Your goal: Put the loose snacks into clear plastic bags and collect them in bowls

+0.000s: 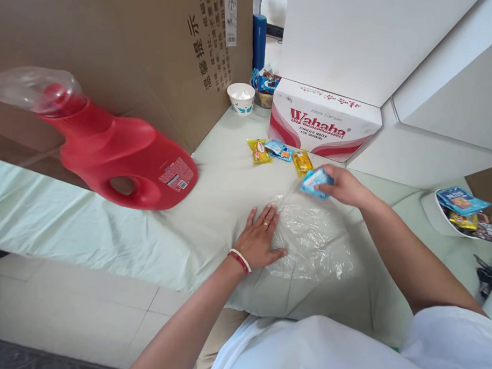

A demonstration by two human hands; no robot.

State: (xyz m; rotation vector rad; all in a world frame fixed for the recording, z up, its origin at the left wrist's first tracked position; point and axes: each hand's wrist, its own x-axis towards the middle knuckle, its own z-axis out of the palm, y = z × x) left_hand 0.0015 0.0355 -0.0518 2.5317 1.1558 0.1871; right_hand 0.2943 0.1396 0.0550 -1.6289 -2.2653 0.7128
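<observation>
My left hand (259,239) lies flat, fingers spread, on the left edge of a clear plastic bag (312,238) on the cloth-covered table. In my right hand (345,185) is a light-blue snack packet (315,183), gripped between thumb and fingers just above the bag's far edge. Close beyond it sits a yellow snack packet (302,162). Farther left, another blue snack packet (280,150) touches or nearly touches a yellow-green snack packet (260,151).
A Wahaha water carton (322,120) stands behind the packets, near a paper bowl (241,99). On the left is a big red jug (128,156) before a brown cardboard box (145,59). A white tub (436,213) at right holds several snacks.
</observation>
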